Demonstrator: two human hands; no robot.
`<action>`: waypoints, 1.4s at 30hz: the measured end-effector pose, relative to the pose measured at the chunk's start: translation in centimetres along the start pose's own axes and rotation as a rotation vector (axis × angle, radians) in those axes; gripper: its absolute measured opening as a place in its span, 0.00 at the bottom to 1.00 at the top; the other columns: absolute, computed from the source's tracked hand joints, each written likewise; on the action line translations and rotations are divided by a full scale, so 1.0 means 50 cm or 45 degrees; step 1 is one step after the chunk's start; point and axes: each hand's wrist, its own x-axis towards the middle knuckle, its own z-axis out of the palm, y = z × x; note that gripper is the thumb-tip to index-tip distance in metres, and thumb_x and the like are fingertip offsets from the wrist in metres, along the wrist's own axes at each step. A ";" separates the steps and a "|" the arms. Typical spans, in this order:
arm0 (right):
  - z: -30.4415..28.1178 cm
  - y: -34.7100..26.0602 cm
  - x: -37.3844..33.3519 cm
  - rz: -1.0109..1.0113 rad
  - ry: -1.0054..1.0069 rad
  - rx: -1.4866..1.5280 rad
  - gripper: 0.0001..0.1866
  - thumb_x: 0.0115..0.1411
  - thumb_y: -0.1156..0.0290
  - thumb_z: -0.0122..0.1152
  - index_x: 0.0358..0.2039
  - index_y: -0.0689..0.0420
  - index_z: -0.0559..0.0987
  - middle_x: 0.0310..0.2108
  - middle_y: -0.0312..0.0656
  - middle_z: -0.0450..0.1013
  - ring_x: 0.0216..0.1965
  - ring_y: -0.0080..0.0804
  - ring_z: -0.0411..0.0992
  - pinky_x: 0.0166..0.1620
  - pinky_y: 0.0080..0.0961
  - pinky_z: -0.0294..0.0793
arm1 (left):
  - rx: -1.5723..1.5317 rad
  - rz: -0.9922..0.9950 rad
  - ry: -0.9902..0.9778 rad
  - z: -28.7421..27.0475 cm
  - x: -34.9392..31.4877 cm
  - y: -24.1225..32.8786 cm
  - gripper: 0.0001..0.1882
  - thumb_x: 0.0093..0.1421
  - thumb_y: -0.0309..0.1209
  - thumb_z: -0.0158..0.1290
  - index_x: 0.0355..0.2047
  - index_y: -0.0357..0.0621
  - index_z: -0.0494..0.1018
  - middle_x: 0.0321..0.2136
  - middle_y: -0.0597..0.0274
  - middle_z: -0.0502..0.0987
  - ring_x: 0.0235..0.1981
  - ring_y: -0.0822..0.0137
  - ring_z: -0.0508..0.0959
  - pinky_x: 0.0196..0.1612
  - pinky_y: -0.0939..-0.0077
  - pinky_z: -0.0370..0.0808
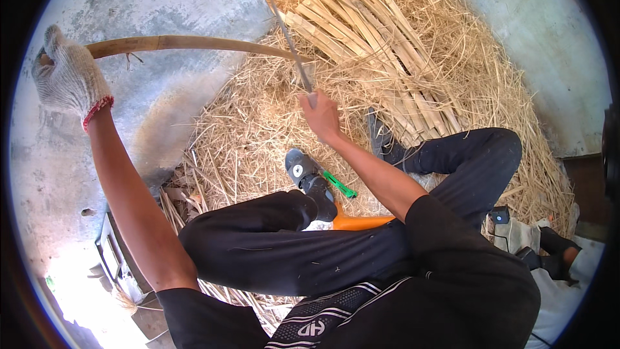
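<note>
My left hand (70,74), in a white knit glove with a red cuff, is closed around one end of a long bamboo strip (187,42) at the far left. The strip runs to the right in a slight curve, and its other end lies over the straw. My bare right hand (321,116) grips the handle of a long knife (298,58), whose thin blade points up and away. Where they cross, the blade meets the strip close to its right end; I cannot tell how deep the contact is.
Shavings (239,116) cover the floor in front of me. Several split bamboo strips (387,45) lie piled at the back right. Grey sheets (213,0) rise at left and right. A green cutter knife (339,184) lies by my foot, beside an orange object (361,222).
</note>
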 end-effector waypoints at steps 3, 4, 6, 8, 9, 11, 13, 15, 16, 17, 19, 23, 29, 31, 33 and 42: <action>0.038 -0.012 0.010 -0.109 -0.088 -0.033 0.19 0.64 0.57 0.56 0.35 0.65 0.73 0.18 0.48 0.73 0.19 0.42 0.74 0.23 0.38 0.74 | 0.059 0.083 -0.104 0.000 0.006 0.015 0.21 0.61 0.45 0.51 0.17 0.44 0.78 0.17 0.68 0.79 0.18 0.71 0.74 0.29 0.70 0.72; 0.048 -0.011 0.010 -0.183 -0.006 -0.137 0.18 0.64 0.58 0.55 0.35 0.65 0.73 0.18 0.47 0.73 0.18 0.39 0.73 0.22 0.37 0.73 | 0.068 0.117 -0.146 0.000 0.007 0.019 0.21 0.61 0.44 0.51 0.18 0.44 0.78 0.19 0.68 0.80 0.18 0.72 0.74 0.30 0.70 0.72; 0.066 -0.001 0.007 -0.333 0.148 -0.342 0.17 0.65 0.60 0.54 0.34 0.64 0.72 0.17 0.45 0.72 0.16 0.35 0.71 0.20 0.34 0.71 | -0.009 0.191 -0.180 0.001 0.010 0.018 0.19 0.62 0.42 0.51 0.26 0.39 0.79 0.21 0.63 0.81 0.22 0.73 0.76 0.32 0.73 0.73; 0.059 0.006 0.030 -0.130 0.001 -0.198 0.16 0.63 0.62 0.54 0.34 0.66 0.74 0.20 0.53 0.74 0.21 0.42 0.75 0.24 0.39 0.75 | -0.083 0.170 -0.158 -0.002 0.004 0.019 0.18 0.62 0.41 0.51 0.30 0.36 0.79 0.22 0.59 0.82 0.22 0.72 0.77 0.30 0.74 0.74; 0.036 0.006 0.044 -0.048 -0.069 -0.190 0.17 0.63 0.62 0.55 0.35 0.67 0.74 0.21 0.55 0.75 0.23 0.45 0.77 0.27 0.40 0.76 | -0.135 0.106 -0.115 0.004 -0.010 0.023 0.18 0.62 0.40 0.51 0.30 0.35 0.79 0.21 0.58 0.81 0.21 0.72 0.77 0.27 0.75 0.74; 0.010 0.004 0.041 -0.074 0.041 -0.239 0.16 0.61 0.63 0.55 0.30 0.66 0.77 0.21 0.55 0.75 0.25 0.47 0.78 0.28 0.40 0.77 | -0.194 0.024 -0.123 0.006 -0.020 0.022 0.17 0.63 0.39 0.51 0.31 0.35 0.79 0.20 0.57 0.81 0.18 0.71 0.77 0.23 0.76 0.74; 0.005 -0.006 0.029 -0.162 0.017 -0.254 0.16 0.60 0.63 0.55 0.28 0.65 0.78 0.22 0.55 0.76 0.24 0.47 0.78 0.28 0.40 0.77 | -0.204 -0.010 -0.224 -0.008 -0.015 0.013 0.16 0.62 0.38 0.51 0.33 0.35 0.78 0.20 0.56 0.81 0.17 0.70 0.79 0.20 0.78 0.73; 0.006 -0.008 0.023 -0.151 -0.060 -0.303 0.16 0.60 0.62 0.55 0.28 0.65 0.79 0.25 0.55 0.77 0.26 0.47 0.79 0.30 0.40 0.78 | -0.217 -0.043 -0.183 -0.016 -0.016 0.019 0.16 0.62 0.38 0.52 0.32 0.35 0.78 0.19 0.57 0.81 0.14 0.70 0.77 0.16 0.79 0.71; 0.006 0.003 0.039 -0.097 -0.120 -0.348 0.17 0.60 0.62 0.56 0.29 0.65 0.80 0.27 0.56 0.78 0.28 0.48 0.79 0.32 0.41 0.79 | -0.218 -0.058 -0.161 -0.024 -0.017 0.019 0.16 0.62 0.39 0.53 0.31 0.35 0.78 0.18 0.57 0.80 0.13 0.70 0.76 0.14 0.79 0.70; 0.002 0.017 0.064 -0.045 -0.167 -0.388 0.17 0.59 0.61 0.56 0.30 0.65 0.80 0.28 0.56 0.78 0.30 0.49 0.79 0.34 0.41 0.80 | -0.240 -0.066 -0.209 -0.031 -0.014 0.016 0.16 0.62 0.38 0.53 0.30 0.35 0.78 0.18 0.57 0.80 0.13 0.70 0.77 0.15 0.79 0.71; -0.069 0.191 0.191 0.022 -0.031 -0.692 0.18 0.58 0.60 0.57 0.35 0.64 0.82 0.35 0.57 0.79 0.37 0.51 0.79 0.41 0.43 0.80 | -0.437 -0.070 -0.296 0.016 -0.011 0.071 0.15 0.62 0.37 0.53 0.29 0.35 0.77 0.17 0.57 0.79 0.14 0.70 0.77 0.15 0.78 0.72; -0.100 0.198 0.081 0.142 0.087 -0.625 0.16 0.57 0.62 0.56 0.35 0.63 0.81 0.33 0.57 0.78 0.34 0.56 0.77 0.39 0.44 0.76 | -0.572 -0.036 -0.144 -0.005 -0.037 0.052 0.13 0.61 0.36 0.58 0.32 0.37 0.73 0.19 0.55 0.79 0.16 0.69 0.78 0.14 0.77 0.72; -0.120 0.077 0.053 0.067 0.013 -0.307 0.19 0.60 0.58 0.56 0.37 0.63 0.78 0.29 0.57 0.76 0.34 0.48 0.78 0.39 0.41 0.78 | -0.570 -0.134 -0.074 -0.007 -0.033 0.068 0.10 0.60 0.32 0.59 0.35 0.37 0.75 0.19 0.55 0.79 0.18 0.67 0.80 0.16 0.80 0.73; -0.122 0.024 0.047 -0.010 -0.047 -0.222 0.19 0.60 0.57 0.56 0.36 0.63 0.77 0.25 0.54 0.75 0.30 0.47 0.78 0.37 0.41 0.78 | -0.593 -0.143 -0.082 0.000 -0.037 0.063 0.11 0.59 0.31 0.59 0.37 0.37 0.74 0.20 0.54 0.80 0.19 0.66 0.81 0.17 0.79 0.74; -0.108 -0.009 0.040 -0.099 -0.134 -0.162 0.18 0.60 0.57 0.55 0.35 0.62 0.76 0.21 0.51 0.73 0.27 0.47 0.76 0.36 0.41 0.79 | -0.597 -0.126 -0.103 0.002 -0.026 0.052 0.11 0.59 0.30 0.58 0.39 0.37 0.73 0.22 0.53 0.80 0.21 0.65 0.82 0.19 0.78 0.75; -0.066 0.076 0.078 0.004 -0.058 -0.456 0.13 0.58 0.64 0.56 0.34 0.62 0.80 0.31 0.58 0.78 0.36 0.54 0.78 0.40 0.46 0.78 | -0.725 -0.174 -0.091 0.014 -0.028 0.021 0.09 0.59 0.25 0.54 0.39 0.37 0.72 0.23 0.53 0.79 0.23 0.64 0.80 0.18 0.76 0.73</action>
